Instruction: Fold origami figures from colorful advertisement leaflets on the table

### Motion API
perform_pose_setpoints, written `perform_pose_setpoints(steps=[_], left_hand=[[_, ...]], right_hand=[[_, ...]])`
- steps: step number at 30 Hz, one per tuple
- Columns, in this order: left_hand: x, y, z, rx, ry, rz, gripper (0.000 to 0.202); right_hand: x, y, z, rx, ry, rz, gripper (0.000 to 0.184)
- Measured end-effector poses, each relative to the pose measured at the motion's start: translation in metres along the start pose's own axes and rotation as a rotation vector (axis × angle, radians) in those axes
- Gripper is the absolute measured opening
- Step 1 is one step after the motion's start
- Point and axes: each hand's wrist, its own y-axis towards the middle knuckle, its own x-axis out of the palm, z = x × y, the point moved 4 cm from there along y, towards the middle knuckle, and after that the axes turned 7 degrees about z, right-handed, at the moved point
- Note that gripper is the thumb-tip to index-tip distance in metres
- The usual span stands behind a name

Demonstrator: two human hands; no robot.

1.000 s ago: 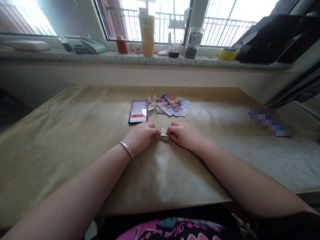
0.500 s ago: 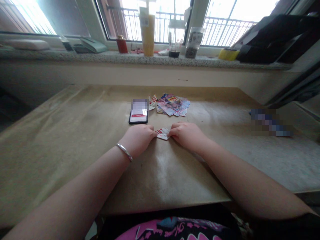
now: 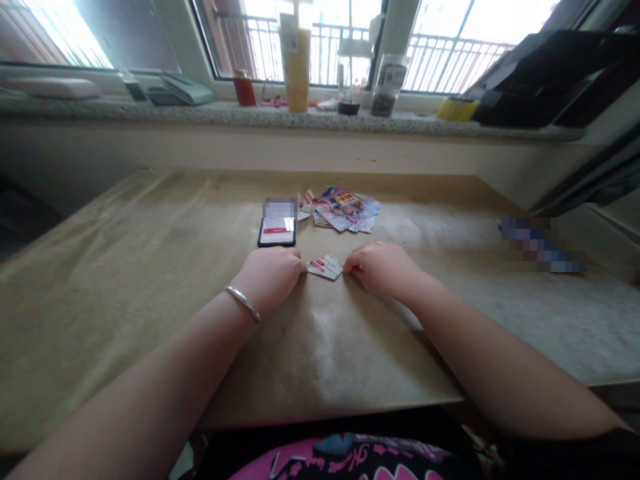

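A small folded paper (image 3: 325,267), white with red print, lies on the table between my hands. My left hand (image 3: 275,275), with a silver bangle at its wrist, has its fingers curled together at the paper's left corner. At the opposite corner, the fingertips of my right hand (image 3: 380,265) are pinched together. Both sets of fingertips rest low, close to the tabletop. Just beyond my left hand lies a phone (image 3: 277,237) with a lit, partly blurred screen. Behind the paper is a fanned pile of colourful printed sheets (image 3: 347,210).
Another folded white and red paper (image 3: 305,205) stands between phone and pile. A blurred bluish item (image 3: 540,247) lies at the right of the table (image 3: 150,267). Bottles and jars, among them a tall yellow container (image 3: 297,73), line the stone windowsill (image 3: 210,117).
My hands have moved slightly apart, out to the paper's corners. More of its printed face now shows, and it looks wider and flatter.
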Motion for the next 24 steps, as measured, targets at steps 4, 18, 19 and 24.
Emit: perform_pose_setpoints(steps=[4, 18, 19, 24], left_hand=[[0.004, 0.003, 0.002, 0.03, -0.022, 0.059, 0.027], [0.012, 0.01, 0.002, -0.072, 0.001, 0.147, 0.019], [0.014, 0.011, 0.001, -0.087, -0.018, 0.16, 0.017], [0.018, 0.016, -0.004, -0.1, -0.17, 0.204, 0.014]], right_hand=[[-0.001, -0.001, 0.001, 0.018, 0.021, 0.035, 0.025], [0.023, 0.009, 0.0, -0.085, 0.27, 0.219, 0.038], [0.024, 0.009, 0.0, -0.11, 0.267, 0.226, 0.037], [0.021, 0.008, -0.001, -0.033, 0.263, 0.224, 0.029]])
